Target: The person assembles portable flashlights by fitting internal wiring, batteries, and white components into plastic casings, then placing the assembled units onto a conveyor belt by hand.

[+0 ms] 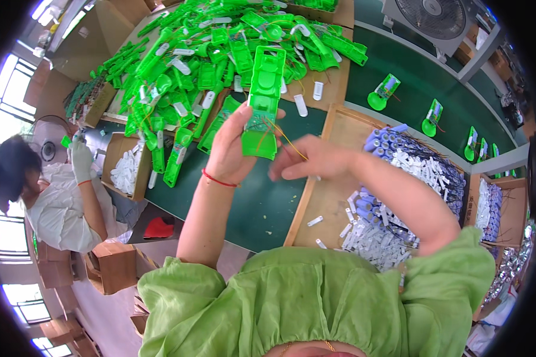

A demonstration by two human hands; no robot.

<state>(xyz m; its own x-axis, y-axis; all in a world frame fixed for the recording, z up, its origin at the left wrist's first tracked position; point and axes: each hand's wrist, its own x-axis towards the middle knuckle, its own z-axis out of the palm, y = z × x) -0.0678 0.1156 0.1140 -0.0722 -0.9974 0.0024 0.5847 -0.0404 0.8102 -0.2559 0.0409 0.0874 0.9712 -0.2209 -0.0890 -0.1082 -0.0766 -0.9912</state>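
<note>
My left hand [232,143] is closed around a bright green plastic housing [267,74], held up above the dark green table. The housing is a long open shell with a hollow inner side, and thin red and yellow wires [284,135] hang from its lower part. Beside the wires is my right hand [307,159], its fingers smeared by motion, so whether it grips anything does not show. More green housings [220,65] with wires and white plastic pieces lie heaped just beyond my left hand.
At right, a wooden tray [304,214] holds purple cylindrical cells [378,143] and white small parts [372,244]. Green assemblies [382,92] stand along the far table near a fan [430,15]. At left, a gloved co-worker [65,202] works by a box of white pieces [127,169].
</note>
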